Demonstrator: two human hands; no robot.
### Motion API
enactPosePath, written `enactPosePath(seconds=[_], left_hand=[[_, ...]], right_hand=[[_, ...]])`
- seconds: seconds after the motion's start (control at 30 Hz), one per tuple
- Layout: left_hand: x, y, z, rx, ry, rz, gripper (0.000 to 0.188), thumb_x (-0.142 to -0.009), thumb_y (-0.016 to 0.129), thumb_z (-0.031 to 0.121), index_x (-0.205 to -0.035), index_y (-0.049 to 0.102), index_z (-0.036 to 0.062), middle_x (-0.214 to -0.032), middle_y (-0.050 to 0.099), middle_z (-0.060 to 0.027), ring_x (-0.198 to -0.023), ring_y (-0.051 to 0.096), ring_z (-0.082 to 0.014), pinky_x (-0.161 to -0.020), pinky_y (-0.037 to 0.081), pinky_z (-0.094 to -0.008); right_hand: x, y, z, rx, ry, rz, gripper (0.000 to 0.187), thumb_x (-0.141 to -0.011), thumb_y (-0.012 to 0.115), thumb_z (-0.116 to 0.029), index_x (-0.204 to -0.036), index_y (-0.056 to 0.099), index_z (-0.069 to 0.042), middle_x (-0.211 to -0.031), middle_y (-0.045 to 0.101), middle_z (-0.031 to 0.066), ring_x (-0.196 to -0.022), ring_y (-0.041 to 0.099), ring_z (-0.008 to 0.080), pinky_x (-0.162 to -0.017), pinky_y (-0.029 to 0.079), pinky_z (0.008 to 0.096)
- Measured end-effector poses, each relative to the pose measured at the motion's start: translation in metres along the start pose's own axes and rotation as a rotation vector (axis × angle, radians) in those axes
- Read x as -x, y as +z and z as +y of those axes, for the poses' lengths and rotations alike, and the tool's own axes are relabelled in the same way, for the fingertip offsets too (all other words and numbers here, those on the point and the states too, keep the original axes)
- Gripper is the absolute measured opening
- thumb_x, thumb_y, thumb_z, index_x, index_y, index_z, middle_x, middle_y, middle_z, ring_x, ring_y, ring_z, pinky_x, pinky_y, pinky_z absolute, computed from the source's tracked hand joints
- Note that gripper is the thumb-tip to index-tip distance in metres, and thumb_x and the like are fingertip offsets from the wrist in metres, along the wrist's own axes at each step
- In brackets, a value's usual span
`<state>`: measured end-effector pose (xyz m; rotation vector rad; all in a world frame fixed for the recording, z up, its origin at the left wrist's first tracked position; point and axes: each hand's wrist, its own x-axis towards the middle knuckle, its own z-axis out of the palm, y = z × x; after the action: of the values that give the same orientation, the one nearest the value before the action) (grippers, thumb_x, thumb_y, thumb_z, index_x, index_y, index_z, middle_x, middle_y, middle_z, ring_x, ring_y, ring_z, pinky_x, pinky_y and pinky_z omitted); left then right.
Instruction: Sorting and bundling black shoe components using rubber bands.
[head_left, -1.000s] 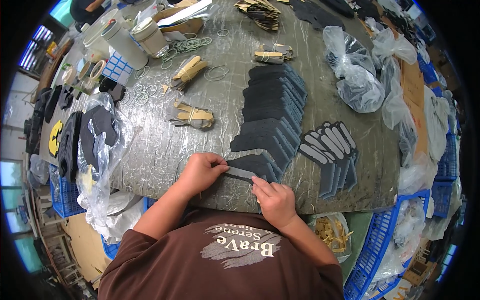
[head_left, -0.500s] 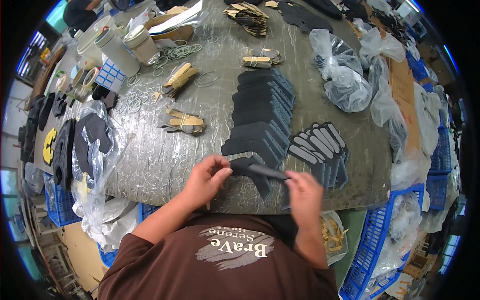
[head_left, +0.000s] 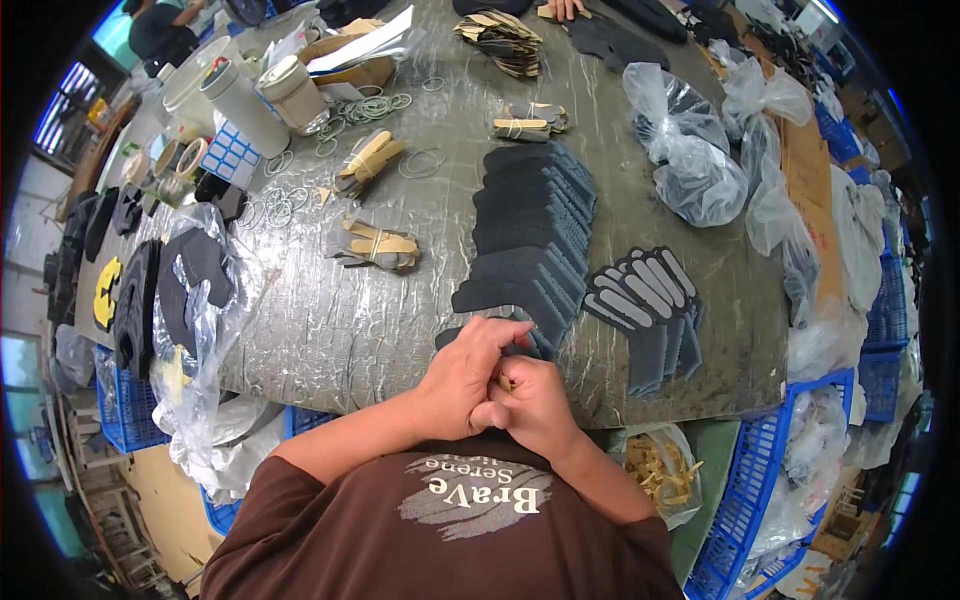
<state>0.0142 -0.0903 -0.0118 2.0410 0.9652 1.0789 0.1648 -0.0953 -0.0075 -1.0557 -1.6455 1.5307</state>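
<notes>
My left hand (head_left: 465,375) and my right hand (head_left: 537,402) meet at the near edge of the table, fingers closed and overlapping. A dark, flat cut piece (head_left: 447,338) pokes out beside my left hand, which covers most of it. Between the fingers of my right hand shows a small tan scrap (head_left: 507,383); the rest of it is hidden. Just beyond my hands lies an overlapping row of black cut pieces (head_left: 512,230) with blue-grey ends. Right of it, similar pieces fan out with light grey strips (head_left: 645,285) on them.
Rubber-banded bundles (head_left: 378,248) lie left of the row. Rubber bands (head_left: 375,108), white containers (head_left: 292,90) and a clear-wrapped dark piece (head_left: 190,280) are further left. Plastic bags (head_left: 700,170) sit at right. By the near edge are a bag of tan strips (head_left: 660,468) and a blue crate (head_left: 735,500).
My right hand has moved left to meet my left hand, which has shifted right over the dark piece. The dark strip at my right hand is out of sight. Another person's hand appears at the far edge.
</notes>
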Motion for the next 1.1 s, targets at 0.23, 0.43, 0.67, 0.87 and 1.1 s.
enactPosePath(seconds=[0.23, 0.43, 0.67, 0.87, 1.1], left_hand=[[0.006, 0.003, 0.0, 0.242, -0.098, 0.044, 0.088, -0.083, 0.033, 0.073, -0.132, 0.035, 0.0002, -0.11, 0.052, -0.016, -0.1, 0.052, -0.0292, -0.09, 0.042, -0.0394], [0.015, 0.004, -0.002, 0.732, -0.511, 0.147, 0.087, -0.084, 0.019, 0.074, -0.124, 0.042, -0.0003, -0.115, 0.051, -0.0116, -0.109, 0.048, -0.0205, -0.096, 0.038, -0.0342], [0.02, -0.005, -0.01, 0.803, -0.577, 0.15, 0.09, -0.081, 0.017, 0.077, -0.118, 0.047, 0.0002, -0.114, 0.051, -0.0093, -0.106, 0.047, -0.0186, -0.086, 0.042, -0.032], [0.006, -0.007, -0.008, 0.027, 0.016, -0.012, 0.093, -0.077, 0.027, 0.079, -0.123, 0.044, -0.0004, -0.115, 0.051, -0.0186, -0.1, 0.05, -0.0357, -0.089, 0.041, -0.0415], [0.01, -0.003, -0.009, 0.125, -0.034, -0.058, 0.105, -0.073, 0.029, 0.083, -0.139, 0.025, 0.0012, -0.116, 0.051, -0.0183, -0.106, 0.045, -0.0329, -0.091, 0.04, -0.043]], right_hand=[[-0.001, 0.008, 0.003, -0.377, 0.219, -0.023, 0.009, -0.083, 0.059, -0.007, -0.083, 0.063, 0.001, -0.068, 0.057, -0.0008, -0.065, 0.05, 0.0043, -0.056, 0.041, 0.0226], [-0.003, 0.008, 0.015, -0.769, 0.311, 0.001, 0.004, -0.086, 0.058, -0.006, -0.084, 0.058, -0.003, -0.072, 0.056, -0.0017, -0.063, 0.05, 0.0042, -0.056, 0.04, 0.0198], [0.002, 0.013, 0.014, -0.397, 0.307, -0.017, 0.007, -0.087, 0.058, -0.007, -0.088, 0.062, -0.001, -0.068, 0.056, -0.0014, -0.062, 0.051, 0.0043, -0.055, 0.04, 0.0211], [-0.003, 0.015, 0.011, -0.208, 0.12, -0.038, 0.013, -0.087, 0.059, -0.009, -0.085, 0.063, 0.004, -0.077, 0.065, 0.0058, -0.069, 0.056, 0.0089, -0.061, 0.045, 0.0269], [-0.001, 0.013, 0.016, -0.324, 0.193, -0.098, 0.013, -0.087, 0.058, -0.008, -0.082, 0.062, 0.003, -0.073, 0.062, 0.0034, -0.066, 0.053, 0.0065, -0.058, 0.043, 0.0242]])
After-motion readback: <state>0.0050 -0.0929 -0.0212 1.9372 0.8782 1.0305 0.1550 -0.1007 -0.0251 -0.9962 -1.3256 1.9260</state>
